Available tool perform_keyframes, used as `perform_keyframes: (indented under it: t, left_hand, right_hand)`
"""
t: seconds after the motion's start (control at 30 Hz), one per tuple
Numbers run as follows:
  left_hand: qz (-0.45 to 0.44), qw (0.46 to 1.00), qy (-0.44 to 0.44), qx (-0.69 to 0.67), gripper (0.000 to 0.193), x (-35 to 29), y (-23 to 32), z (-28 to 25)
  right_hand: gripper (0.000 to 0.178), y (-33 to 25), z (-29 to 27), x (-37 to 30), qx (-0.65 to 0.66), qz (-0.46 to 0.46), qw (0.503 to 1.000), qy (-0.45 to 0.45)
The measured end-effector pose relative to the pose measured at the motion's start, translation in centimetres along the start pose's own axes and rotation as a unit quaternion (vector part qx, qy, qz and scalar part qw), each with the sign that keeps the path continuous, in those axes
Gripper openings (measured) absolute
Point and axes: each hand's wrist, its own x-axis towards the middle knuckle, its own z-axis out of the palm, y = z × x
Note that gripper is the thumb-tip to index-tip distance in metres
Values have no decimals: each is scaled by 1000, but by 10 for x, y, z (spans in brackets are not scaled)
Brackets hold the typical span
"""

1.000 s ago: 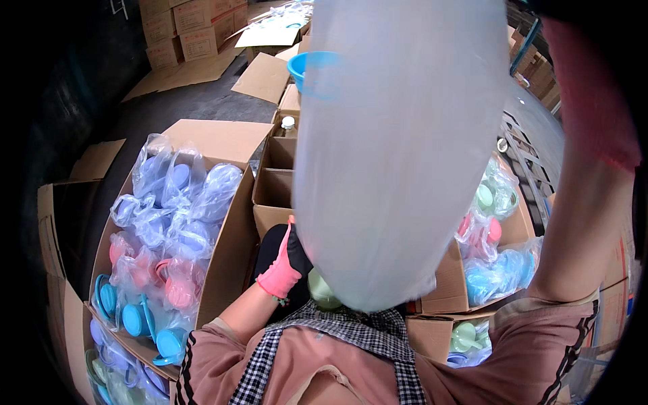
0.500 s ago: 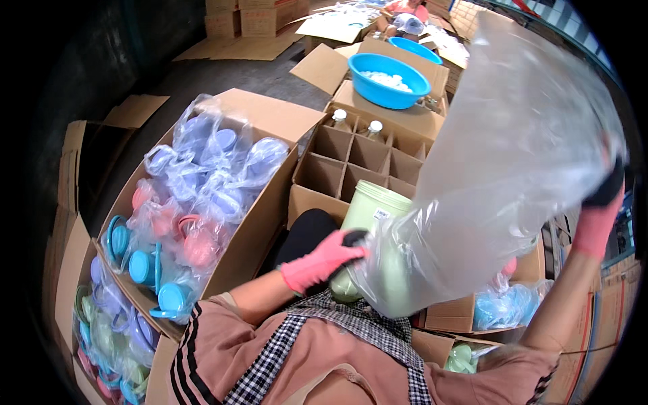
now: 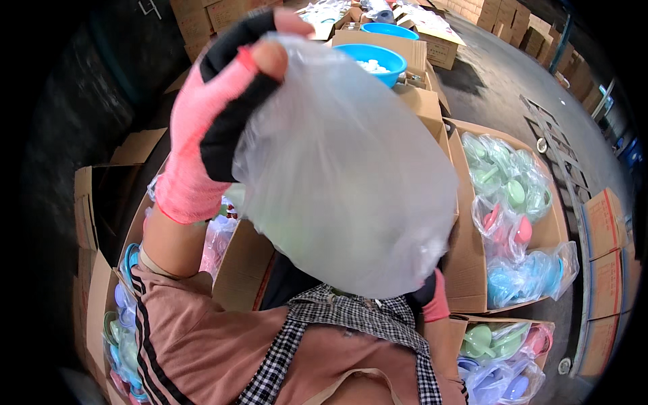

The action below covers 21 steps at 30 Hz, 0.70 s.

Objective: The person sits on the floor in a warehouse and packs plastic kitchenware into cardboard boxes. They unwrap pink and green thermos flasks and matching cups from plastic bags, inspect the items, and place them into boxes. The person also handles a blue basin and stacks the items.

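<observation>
The left hand (image 3: 219, 115) is up high on the left. It wears a pink and black glove with bare fingertips, and its thumb and finger pinch the top of a big, cloudy plastic bag (image 3: 351, 169). The bag hangs in the middle, over the person's checked apron (image 3: 344, 312), and a bit of pale green shows through it. The right hand (image 3: 434, 300) is low and near, by the bag's bottom right edge. The bag hides most of it, so I cannot tell if it grips anything. The two hands are well apart. On the right, a brown box (image 3: 467, 270) holds green, pink and blue things in clear bags. Nearer, another box (image 3: 459, 329) has green, pink and purple things. Far off, past the bag, a blue bowl (image 3: 390, 77) has small white things in it.
</observation>
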Motion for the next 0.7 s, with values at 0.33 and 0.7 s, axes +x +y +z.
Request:
perform_keyframes:
  t: [0.33, 0.7]
  left_hand:
    - [409, 791, 61, 451, 37, 0, 49, -48]
    - [270, 560, 152, 768, 17, -62, -66, -211]
  right_hand:
    - [45, -46, -1, 29, 567, 331, 743, -130]
    - [67, -53, -1, -3, 366, 247, 822, -361]
